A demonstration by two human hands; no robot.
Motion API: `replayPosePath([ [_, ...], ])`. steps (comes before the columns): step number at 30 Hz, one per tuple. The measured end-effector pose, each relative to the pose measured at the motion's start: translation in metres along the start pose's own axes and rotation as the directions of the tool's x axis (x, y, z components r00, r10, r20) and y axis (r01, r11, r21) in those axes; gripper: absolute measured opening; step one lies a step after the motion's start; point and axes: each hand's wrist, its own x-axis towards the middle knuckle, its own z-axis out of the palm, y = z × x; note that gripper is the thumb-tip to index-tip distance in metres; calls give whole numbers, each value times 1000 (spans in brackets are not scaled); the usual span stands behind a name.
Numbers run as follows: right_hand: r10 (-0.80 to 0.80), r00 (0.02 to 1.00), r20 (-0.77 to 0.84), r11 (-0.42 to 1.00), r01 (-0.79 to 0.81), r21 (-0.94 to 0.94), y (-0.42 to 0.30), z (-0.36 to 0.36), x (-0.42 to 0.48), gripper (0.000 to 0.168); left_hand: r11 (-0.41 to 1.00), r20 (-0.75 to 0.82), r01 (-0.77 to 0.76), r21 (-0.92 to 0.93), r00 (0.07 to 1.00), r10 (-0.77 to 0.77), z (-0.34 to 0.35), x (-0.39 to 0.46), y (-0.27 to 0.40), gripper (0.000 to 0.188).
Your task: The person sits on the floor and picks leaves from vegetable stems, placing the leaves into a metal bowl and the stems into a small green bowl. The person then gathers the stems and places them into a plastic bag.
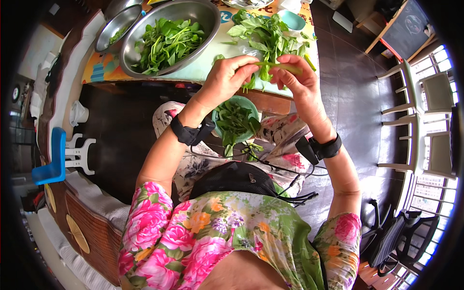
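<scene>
A green vegetable stem [277, 65] stretches between my two hands above the table's near edge. Its left end is pinched by my left hand [233, 74], and my right hand [295, 78] holds the other end between thumb and fingers. Just beyond them lies a pile of leafy greens [270, 34] on the table [221, 41]. A large oval metal basin [128, 54] with picked leaves and stems [172, 43] stands to the left. Below my hands, between my knees, a green bucket [253, 105] contains more leaves [235, 121].
Smaller metal bowls [103, 38] stand at the table's far left, and a teal bowl [291, 20] behind the greens. A blue chair [54, 159] is at the left, pale chairs [413, 98] at the right. Cables [261, 161] from my wrist straps cross my lap. Leaves hang below the bucket.
</scene>
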Motion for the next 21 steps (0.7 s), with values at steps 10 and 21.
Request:
replayPosePath([
  [10, 2, 998, 60, 993, 5, -114, 21, -3, 3, 15, 895, 329, 276, -349, 931, -159, 13, -9, -10, 21],
  [21, -28, 992, 125, 810, 95, -578, 24, 3, -1, 15, 916, 176, 203, -347, 973, -149, 7, -9, -19, 16],
])
